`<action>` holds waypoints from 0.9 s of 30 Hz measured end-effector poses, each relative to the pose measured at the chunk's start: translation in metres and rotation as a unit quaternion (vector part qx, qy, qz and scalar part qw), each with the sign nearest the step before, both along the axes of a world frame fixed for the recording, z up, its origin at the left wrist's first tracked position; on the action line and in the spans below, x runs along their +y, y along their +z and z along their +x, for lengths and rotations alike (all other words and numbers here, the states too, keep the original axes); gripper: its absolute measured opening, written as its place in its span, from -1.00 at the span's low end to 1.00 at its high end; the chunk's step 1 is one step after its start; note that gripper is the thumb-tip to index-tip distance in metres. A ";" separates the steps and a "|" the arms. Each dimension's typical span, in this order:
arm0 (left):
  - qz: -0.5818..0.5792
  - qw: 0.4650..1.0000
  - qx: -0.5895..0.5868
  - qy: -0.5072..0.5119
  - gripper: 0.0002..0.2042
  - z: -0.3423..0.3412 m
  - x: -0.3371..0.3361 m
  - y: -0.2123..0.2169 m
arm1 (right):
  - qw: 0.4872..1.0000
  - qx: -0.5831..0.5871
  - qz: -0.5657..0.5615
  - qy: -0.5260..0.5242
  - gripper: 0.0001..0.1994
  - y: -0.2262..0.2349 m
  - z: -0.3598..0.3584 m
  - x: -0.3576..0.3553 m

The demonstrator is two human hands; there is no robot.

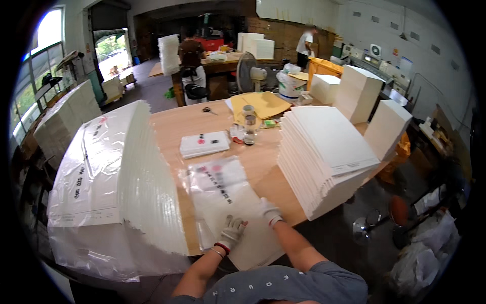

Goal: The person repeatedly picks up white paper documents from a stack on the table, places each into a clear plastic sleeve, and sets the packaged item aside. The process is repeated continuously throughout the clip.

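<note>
In front of me on the table lies a clear printed plastic bag (215, 177), with black characters and pink marks. A white sheet or thin stack of paper (260, 248) lies partly in it, its near end sticking out toward me. My left hand (233, 232), in a white glove with one fingertip bare, rests on the bag and paper with its fingers spread. My right hand (270, 212), also in a white glove, is closed at the paper's right edge. Its fingertips are partly hidden.
A tall pile of bagged paper (96, 167) stands at left, a high stack of white paper (329, 147) at right. Farther back are a small packet pile (205, 144), a glass jar (249, 130), scissors (208, 110), yellow envelopes (258, 104) and a fan (247, 73). Two people work beyond.
</note>
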State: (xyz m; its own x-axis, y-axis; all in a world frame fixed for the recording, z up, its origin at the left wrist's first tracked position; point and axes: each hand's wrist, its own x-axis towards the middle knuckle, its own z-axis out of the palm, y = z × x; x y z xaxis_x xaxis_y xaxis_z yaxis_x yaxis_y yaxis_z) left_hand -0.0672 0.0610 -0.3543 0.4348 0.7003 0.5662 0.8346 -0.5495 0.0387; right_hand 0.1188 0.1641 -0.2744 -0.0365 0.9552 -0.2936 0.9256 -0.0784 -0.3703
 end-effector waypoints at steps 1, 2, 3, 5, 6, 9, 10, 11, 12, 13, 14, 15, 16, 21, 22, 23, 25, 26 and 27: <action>0.033 0.986 0.138 0.086 -0.61 -0.005 -0.011 0.039 | 0.996 0.069 0.050 0.000 -0.63 -0.041 0.018 0.020; 0.013 0.984 0.070 0.161 -0.60 -0.017 -0.009 0.037 | 0.997 0.070 0.032 0.009 -0.61 -0.039 0.022 0.018; -0.008 0.971 -0.003 0.238 -0.59 -0.029 -0.005 0.026 | 0.997 0.066 0.014 0.022 -0.59 -0.020 0.025 0.018; -0.138 0.923 -0.163 0.319 -0.57 -0.040 -0.011 0.019 | 0.997 0.064 -0.024 0.040 -0.51 -0.006 0.031 -0.002; -0.232 0.883 -0.250 0.322 -0.56 -0.047 -0.005 0.026 | 0.996 0.070 -0.032 0.050 -0.44 0.000 0.030 -0.010; -0.303 0.799 -0.459 0.241 -0.56 -0.050 -0.027 0.037 | 0.990 0.064 -0.053 0.117 -0.28 -0.043 0.052 -0.028; -0.289 0.779 -0.519 0.202 -0.56 -0.047 -0.037 0.043 | 0.985 0.059 -0.058 0.149 -0.22 -0.057 0.056 -0.033; -0.231 0.835 -0.445 0.226 -0.57 -0.043 -0.048 0.044 | 0.986 0.062 -0.066 0.142 -0.22 -0.052 0.056 -0.042; -0.175 0.881 -0.364 0.245 -0.57 -0.038 -0.062 0.043 | 0.986 0.066 -0.076 0.132 -0.23 -0.029 0.057 -0.062; -0.116 0.918 -0.279 0.258 -0.58 -0.034 -0.076 0.042 | 0.987 0.069 -0.083 0.120 -0.23 -0.009 0.059 -0.080; -0.152 0.911 -0.286 0.254 -0.58 -0.032 -0.091 0.041 | 0.986 0.069 -0.094 0.122 -0.23 0.000 0.064 -0.093; -0.188 0.904 -0.292 0.250 -0.59 -0.030 -0.106 0.038 | 0.984 0.070 -0.104 0.123 -0.22 0.003 0.070 -0.107; -0.223 0.895 -0.298 0.245 -0.59 -0.026 -0.121 0.038 | 0.983 0.071 -0.114 0.125 -0.22 0.007 0.077 -0.124; -0.324 0.838 -0.406 0.165 -0.86 -0.007 -0.191 0.042 | 0.968 0.141 -0.084 0.192 -0.47 -0.028 0.117 -0.233; -0.375 0.813 -0.417 0.155 -0.87 -0.011 -0.192 0.023 | 0.959 0.172 -0.070 0.212 -0.50 -0.047 0.127 -0.249; -0.437 0.787 -0.411 0.142 -0.88 -0.017 -0.193 0.015 | 0.959 0.172 -0.053 0.218 -0.54 -0.044 0.127 -0.255; -0.498 0.763 -0.387 0.142 -0.90 -0.024 -0.197 0.013 | 0.965 0.127 -0.007 0.229 -0.63 -0.007 0.121 -0.244; -0.492 0.760 -0.387 0.174 -0.91 -0.020 -0.209 0.017 | 0.962 0.096 0.036 0.252 -0.66 -0.013 0.125 -0.233; -0.435 0.795 -0.363 0.216 -0.92 -0.012 -0.203 0.047 | 0.962 0.067 0.083 0.251 -0.69 -0.019 0.128 -0.229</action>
